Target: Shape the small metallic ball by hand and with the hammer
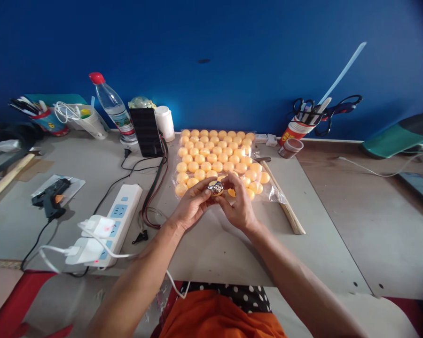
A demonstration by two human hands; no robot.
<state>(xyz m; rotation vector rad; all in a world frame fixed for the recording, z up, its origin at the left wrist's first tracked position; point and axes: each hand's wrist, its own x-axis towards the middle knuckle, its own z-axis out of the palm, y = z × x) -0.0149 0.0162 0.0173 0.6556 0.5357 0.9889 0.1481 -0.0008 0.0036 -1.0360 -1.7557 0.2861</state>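
Note:
A small round piece (215,188), shiny silver with some gold, is held up between both hands over the table's middle. My left hand (193,204) is closed on its left side, thumb and fingers pinching it. My right hand (238,203) has its fingertips around the right side, thumb at the bottom. Just beyond the hands lies a clear plastic bag of many orange balls (217,166), which look like ping-pong balls. Fingers cover part of the piece, so its exact kind cannot be made out.
To the right of the balls lies a hammer (284,199). A white power strip (121,211) with chargers and a black glue gun (52,195) are at left. Toward the wall stand a phone (146,132), a bottle (114,108) and a red tool cup (298,127).

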